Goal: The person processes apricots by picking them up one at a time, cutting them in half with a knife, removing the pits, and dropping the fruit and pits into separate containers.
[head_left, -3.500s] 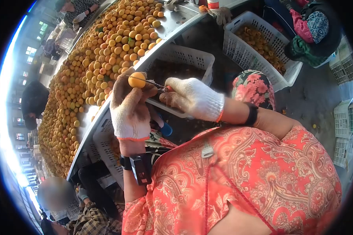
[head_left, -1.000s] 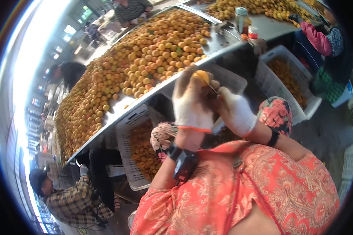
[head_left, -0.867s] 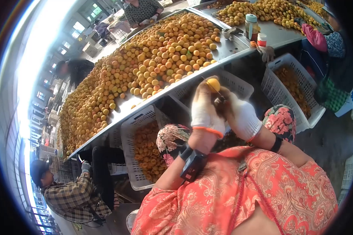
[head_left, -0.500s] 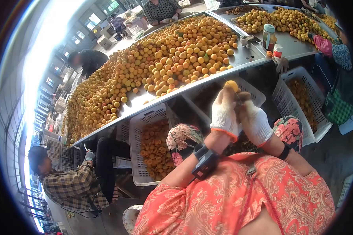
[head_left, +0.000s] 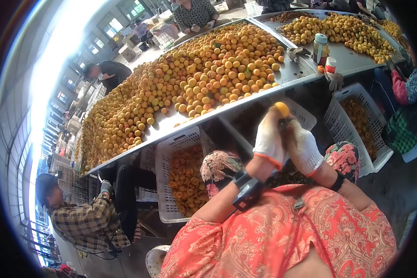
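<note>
Both of my hands wear white gloves with orange cuffs and meet in front of my knees. My left hand [head_left: 269,135] grips an orange fruit [head_left: 282,109] at its fingertips. Close against it is my right hand [head_left: 303,144], its fingers closed at the fruit's lower side; what they hold is too small and dark to make out. Beyond my hands, a metal table [head_left: 164,123] bears a large heap of similar fruit [head_left: 217,76].
Crates of split fruit stand left [head_left: 162,185] and right [head_left: 378,163] of my knees; another crate [head_left: 305,118] is below the table edge. A person in plaid [head_left: 85,220] sits at left. A bottle [head_left: 320,50] and red-white jar [head_left: 330,65] stand on the table.
The view has shifted slightly, so the table and heap appear a little lower and further right. My hands remain together at the fruit, which shows more clearly. The left co-worker's tool has tilted.
</note>
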Tool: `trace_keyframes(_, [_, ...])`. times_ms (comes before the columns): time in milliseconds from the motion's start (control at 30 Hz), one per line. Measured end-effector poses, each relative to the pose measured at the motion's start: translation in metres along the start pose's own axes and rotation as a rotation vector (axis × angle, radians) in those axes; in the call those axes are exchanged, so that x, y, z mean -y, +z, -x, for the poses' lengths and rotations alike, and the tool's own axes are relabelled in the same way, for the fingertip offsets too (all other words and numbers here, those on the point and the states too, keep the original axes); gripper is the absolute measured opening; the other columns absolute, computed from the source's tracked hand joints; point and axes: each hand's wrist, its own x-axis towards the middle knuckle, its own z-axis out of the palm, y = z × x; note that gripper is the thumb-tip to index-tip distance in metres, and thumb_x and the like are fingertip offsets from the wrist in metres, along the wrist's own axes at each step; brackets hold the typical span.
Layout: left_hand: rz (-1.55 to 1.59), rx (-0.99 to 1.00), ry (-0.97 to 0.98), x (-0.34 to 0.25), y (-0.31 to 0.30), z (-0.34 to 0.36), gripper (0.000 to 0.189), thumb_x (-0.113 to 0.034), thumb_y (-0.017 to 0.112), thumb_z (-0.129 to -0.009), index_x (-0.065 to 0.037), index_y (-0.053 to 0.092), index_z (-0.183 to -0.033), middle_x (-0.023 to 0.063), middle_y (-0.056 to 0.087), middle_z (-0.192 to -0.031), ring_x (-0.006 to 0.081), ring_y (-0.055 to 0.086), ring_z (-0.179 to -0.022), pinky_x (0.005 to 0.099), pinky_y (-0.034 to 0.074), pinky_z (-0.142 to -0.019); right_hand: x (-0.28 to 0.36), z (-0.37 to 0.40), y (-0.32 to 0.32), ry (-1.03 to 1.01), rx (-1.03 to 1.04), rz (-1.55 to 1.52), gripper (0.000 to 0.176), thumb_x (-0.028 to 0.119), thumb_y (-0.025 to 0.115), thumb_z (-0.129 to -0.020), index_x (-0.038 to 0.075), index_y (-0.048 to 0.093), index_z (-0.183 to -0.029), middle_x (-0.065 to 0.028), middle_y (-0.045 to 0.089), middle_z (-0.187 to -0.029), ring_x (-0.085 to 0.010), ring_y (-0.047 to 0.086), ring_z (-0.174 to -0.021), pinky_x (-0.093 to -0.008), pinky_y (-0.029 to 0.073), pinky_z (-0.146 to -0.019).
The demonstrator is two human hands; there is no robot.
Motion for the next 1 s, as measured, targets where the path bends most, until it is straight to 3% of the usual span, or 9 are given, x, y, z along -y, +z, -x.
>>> trace_keyframes(67, [0.206,-0.106,-0.165,-0.005,0.0,-0.001,0.032,-0.039,0.057,-0.099,-0.007,0.057,-0.105,0.0083,0.062,-0.09,0.0216,0.059,-0.083,0.0343,0.049,-0.078,0.004,-0.001,-0.004,-0.026,0.009,0.039,0.018,0.016,0.054,-0.097,0.0,0.054,-0.105,-0.0196,0.063,-0.072,-0.0327,0.068,-0.069,-0.0405,0.049,-0.06])
trace_keyframes(167, [-0.007,-0.1,0.054,-0.006,-0.023,-0.015,0.03,-0.034,0.055,-0.1,-0.006,0.058,-0.106,0.0115,0.065,-0.092,0.0225,0.061,-0.081,0.0347,0.05,-0.079,0.017,0.001,-0.019,0.083,0.032,-0.097,0.013,0.011,0.061,-0.095,0.0,0.055,-0.098,-0.0117,0.059,-0.068,-0.0096,0.057,-0.064,-0.0293,0.048,-0.059])
trace_keyframes(333, [-0.393,0.09,0.103,0.005,-0.006,0.014,0.025,-0.021,0.055,-0.1,-0.002,0.059,-0.116,0.0044,0.063,-0.091,0.0115,0.059,-0.077,0.0257,0.049,-0.071,0.034,-0.013,-0.037,-0.03,-0.141,-0.186,0.015,0.017,0.059,-0.099,0.003,0.055,-0.097,-0.0053,0.06,-0.074,-0.0098,0.057,-0.065,-0.0262,0.047,-0.057])
trace_keyframes(400, [-0.495,0.202,0.088,0.004,-0.006,0.018,0.023,-0.016,0.055,-0.099,-0.002,0.06,-0.117,0.0036,0.063,-0.103,0.0097,0.057,-0.094,0.0251,0.047,-0.085,0.036,-0.014,-0.038,-0.007,-0.156,-0.189,0.018,0.02,0.058,-0.1,0.003,0.056,-0.098,-0.0053,0.059,-0.073,-0.0108,0.058,-0.063,-0.0262,0.046,-0.056])
trace_keyframes(533, [-0.576,0.197,0.132,0.001,0.005,0.026,0.026,-0.013,0.054,-0.1,-0.001,0.056,-0.123,0.0037,0.061,-0.108,0.0108,0.055,-0.1,0.0256,0.046,-0.089,0.031,-0.014,-0.04,-0.034,-0.13,-0.16,0.02,0.022,0.06,-0.098,0.002,0.058,-0.097,-0.0054,0.056,-0.072,-0.0096,0.052,-0.066,-0.027,0.045,-0.059])
trace_keyframes(600, [-0.499,0.266,0.117,0.004,0.003,0.028,0.034,-0.019,0.055,-0.101,-0.007,0.051,-0.133,-0.0008,0.061,-0.097,0.007,0.057,-0.077,0.0206,0.046,-0.067,0.035,-0.017,-0.043,-0.013,-0.11,-0.157,0.02,0.022,0.061,-0.098,0.002,0.058,-0.096,-0.005,0.055,-0.071,-0.0091,0.05,-0.067,-0.027,0.045,-0.06])
trace_keyframes(733, [-0.475,0.273,0.234,0.012,0.004,0.024,0.037,-0.019,0.057,-0.1,-0.007,0.051,-0.135,-0.0009,0.061,-0.102,0.0084,0.061,-0.082,0.022,0.05,-0.07,0.041,-0.023,-0.043,0.094,-0.031,-0.254,0.02,0.021,0.063,-0.096,0.002,0.059,-0.09,-0.004,0.053,-0.071,-0.0065,0.046,-0.069,-0.0268,0.043,-0.06])
trace_keyframes(800, [-0.214,0.231,0.072,0.008,0.013,0.031,0.04,-0.019,0.059,-0.098,-0.009,0.05,-0.136,0.0007,0.061,-0.108,0.0107,0.064,-0.086,0.0251,0.053,-0.074,0.038,-0.023,-0.039,0.076,-0.045,-0.305,0.021,0.021,0.063,-0.096,0.002,0.059,-0.088,-0.004,0.054,-0.071,-0.0056,0.045,-0.069,-0.0269,0.043,-0.06])
trace_keyframes(1000, [-0.116,0.107,-0.188,0.001,0.015,0.03,0.027,-0.027,0.061,-0.096,-0.016,0.06,-0.12,-0.0018,0.066,-0.097,0.0119,0.066,-0.087,0.0278,0.053,-0.073,0.028,-0.028,-0.029,-0.03,-0.102,-0.254,0.019,0.018,0.065,-0.094,0.002,0.058,-0.085,-0.0048,0.053,-0.065,-0.0053,0.045,-0.064,-0.0283,0.043,-0.055])
